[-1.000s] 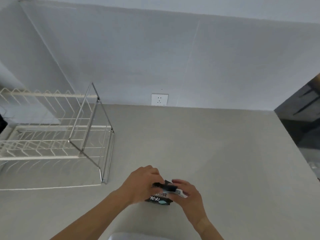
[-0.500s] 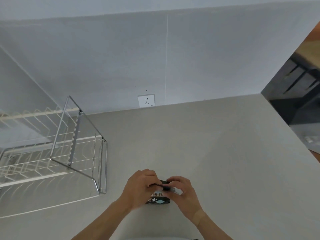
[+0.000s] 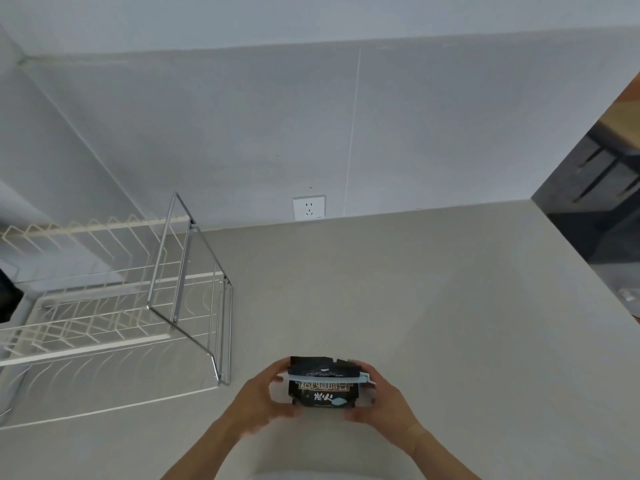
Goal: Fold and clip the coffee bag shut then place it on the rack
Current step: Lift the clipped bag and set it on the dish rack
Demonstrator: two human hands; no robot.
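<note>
A pale grey tabletop (image 3: 433, 306) runs back to a plain wall with a socket (image 3: 309, 207). The coffee bag (image 3: 323, 389) sits between the hands, left hand (image 3: 263, 400) cupping its left edge and right hand (image 3: 384, 398) its right, both grasping it, probably to steady the folded top while the light blue clip (image 3: 329, 376) lies across the fold. The wire rack (image 3: 114, 292) stands well apart, beyond the left hand.
</note>
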